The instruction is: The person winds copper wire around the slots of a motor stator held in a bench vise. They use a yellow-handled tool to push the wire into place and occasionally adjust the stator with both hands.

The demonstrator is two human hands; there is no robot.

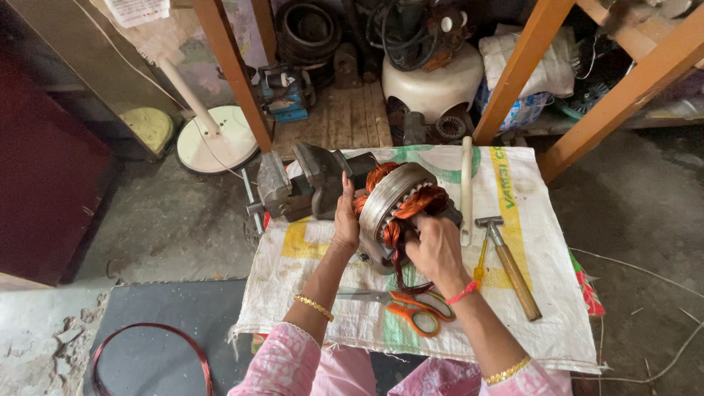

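A round metal motor stator with copper-coloured wire windings stands on edge on a white woven sack. My left hand presses flat against its left side and steadies it. On the right, my right hand grips the copper windings at the lower front, with a loop of dark wire hanging under it. Both wrists wear gold bangles, and the right wrist also has a red thread.
A grey bench vise sits just left of the stator. Orange-handled scissors, a wooden-handled hammer and a white stick lie on the sack. A copper wire coil lies on the floor at left. Orange wooden posts and clutter stand behind.
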